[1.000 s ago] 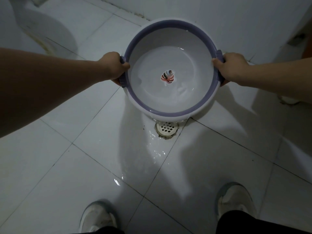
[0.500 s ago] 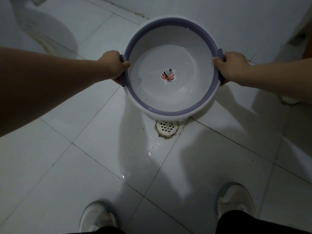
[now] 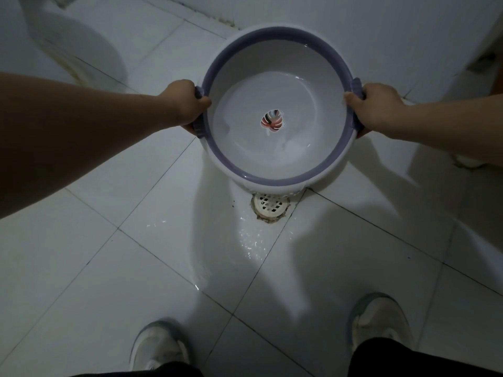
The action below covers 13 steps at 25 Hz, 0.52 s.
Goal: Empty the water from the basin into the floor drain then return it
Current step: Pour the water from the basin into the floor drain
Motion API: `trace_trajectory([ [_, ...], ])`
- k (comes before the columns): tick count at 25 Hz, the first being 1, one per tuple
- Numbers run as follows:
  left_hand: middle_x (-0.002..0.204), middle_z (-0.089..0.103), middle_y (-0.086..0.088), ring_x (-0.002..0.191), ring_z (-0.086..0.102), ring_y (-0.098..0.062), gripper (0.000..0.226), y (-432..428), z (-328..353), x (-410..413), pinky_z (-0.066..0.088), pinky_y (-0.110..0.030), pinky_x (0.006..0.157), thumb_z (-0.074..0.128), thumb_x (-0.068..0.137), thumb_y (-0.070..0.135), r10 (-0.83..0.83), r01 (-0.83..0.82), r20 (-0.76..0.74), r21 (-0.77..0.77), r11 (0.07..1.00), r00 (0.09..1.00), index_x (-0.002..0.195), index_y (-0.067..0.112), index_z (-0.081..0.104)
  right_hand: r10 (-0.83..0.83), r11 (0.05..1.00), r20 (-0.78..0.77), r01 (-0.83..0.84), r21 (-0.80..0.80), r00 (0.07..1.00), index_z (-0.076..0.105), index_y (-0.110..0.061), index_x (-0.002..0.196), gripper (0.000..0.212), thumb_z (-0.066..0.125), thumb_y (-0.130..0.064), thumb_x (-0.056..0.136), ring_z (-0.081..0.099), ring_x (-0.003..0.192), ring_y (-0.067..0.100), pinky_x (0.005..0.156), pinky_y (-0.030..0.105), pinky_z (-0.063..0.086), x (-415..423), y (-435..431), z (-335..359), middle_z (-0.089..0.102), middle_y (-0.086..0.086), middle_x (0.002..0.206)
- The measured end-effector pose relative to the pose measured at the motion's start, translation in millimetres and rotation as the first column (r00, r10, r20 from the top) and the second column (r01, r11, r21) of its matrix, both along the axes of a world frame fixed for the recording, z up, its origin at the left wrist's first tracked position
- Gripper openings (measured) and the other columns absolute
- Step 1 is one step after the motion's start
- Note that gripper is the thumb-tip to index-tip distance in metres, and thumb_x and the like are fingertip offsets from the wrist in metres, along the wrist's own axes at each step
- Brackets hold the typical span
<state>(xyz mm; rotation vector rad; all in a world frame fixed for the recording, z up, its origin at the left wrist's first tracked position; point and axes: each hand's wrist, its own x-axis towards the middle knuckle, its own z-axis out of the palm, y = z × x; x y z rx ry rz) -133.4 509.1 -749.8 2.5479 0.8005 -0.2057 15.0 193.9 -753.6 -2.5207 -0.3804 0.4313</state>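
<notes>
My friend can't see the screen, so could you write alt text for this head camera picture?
Two bare hands, left hand and right hand, hold a white basin with a purple rim by its side handles, just above a round floor drain. A little water lies in the basin over a leaf design; the tiled floor near the drain is wet, and two pale shoes show below.

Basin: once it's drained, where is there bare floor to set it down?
The basin, held by left hand and right hand, hangs over the drain. Bare dry tile lies on the left, between the toilet base and the left shoe. The strip from drain toward the shoes is wet. It is tighter by the far wall.
</notes>
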Motion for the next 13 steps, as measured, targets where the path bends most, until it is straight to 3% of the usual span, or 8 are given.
trace_trajectory([
  [4,0.066,0.052,0.0,0.052,0.051,-0.009,0.026,2.0,-0.5,0.8,0.041,-0.026,0.037,0.045,0.1,0.028,0.009,-0.009,-0.001,-0.024,1.0,1.0,0.094,0.004,0.054,-0.007,1.0,-0.002,0.007,0.018,1.0,0.057,-0.002,0.095,0.033,0.042,-0.032,0.103,0.058,0.054,0.026,0.038,0.019,0.045,1.8,1.6,-0.6,0.061,0.018,0.08],
  [8,0.076,0.062,-0.008,0.054,0.06,-0.015,0.027,3.5,-0.8,1.0,0.043,-0.021,0.044,0.045,0.099,0.026,0.031,-0.029,0.015,-0.09,0.995,0.999,0.096,0.002,0.056,-0.015,0.999,-0.003,0.015,0.029,1.0,0.058,-0.003,0.093,0.035,0.043,-0.033,0.102,0.061,0.061,0.031,0.054,0.03,0.05,3.3,2.1,-2.2,0.062,0.019,0.08],
  [13,0.082,0.065,-0.012,0.054,0.063,-0.018,0.028,3.8,0.6,0.0,0.047,-0.02,0.041,0.045,0.099,0.025,0.052,-0.049,0.023,-0.144,0.988,0.998,0.101,0.0,0.057,-0.023,0.999,-0.021,0.024,0.047,1.0,0.059,0.0,0.089,0.039,0.042,-0.032,0.102,0.062,0.057,0.031,0.057,0.031,0.053,3.5,1.8,-2.1,0.061,0.018,0.072],
])
